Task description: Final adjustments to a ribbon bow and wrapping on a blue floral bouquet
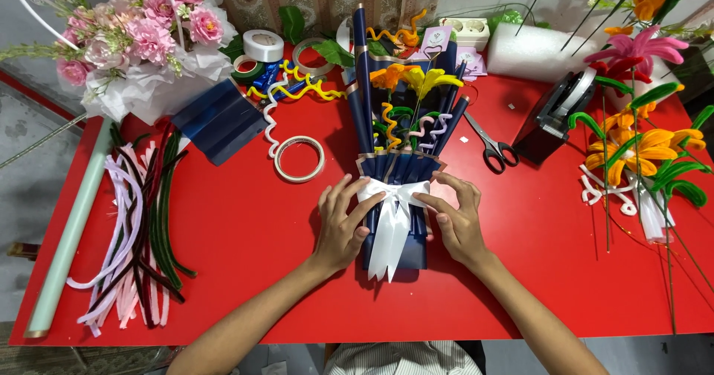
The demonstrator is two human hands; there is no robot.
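Striped shirt [405, 358] at the bottom edge, closest to the lens, two bare forearms reaching up from it over a red table [245, 256]. Left hand [343, 225] laid flat, fingers spread, on the left side of a navy-wrapped bouquet [398, 174], fingertips touching the white satin bow [390, 211] tied round its neck. Right hand [455, 219] on the opposite side, fingers loosely parted, forefinger pressing the bow's right loop; neither hand clenched, both resting open against ribbon and wrapping. Bouquet lying flat at the table's middle, stem end towards the body, orange and yellow pipe-cleaner flowers and curly stems pointing away. Just left of it, a ring of tape [299, 158]; further left, folded navy paper [221, 120] and a pink flower arrangement in white wrap [141, 40]. Near the left edge, a bundle of pipe cleaners [137, 234] beside a pale green roll [71, 234]. To the right of the bouquet, scissors [491, 146], then a black tape dispenser [554, 114], and well apart at the right edge, loose orange pipe-cleaner lilies [639, 148]
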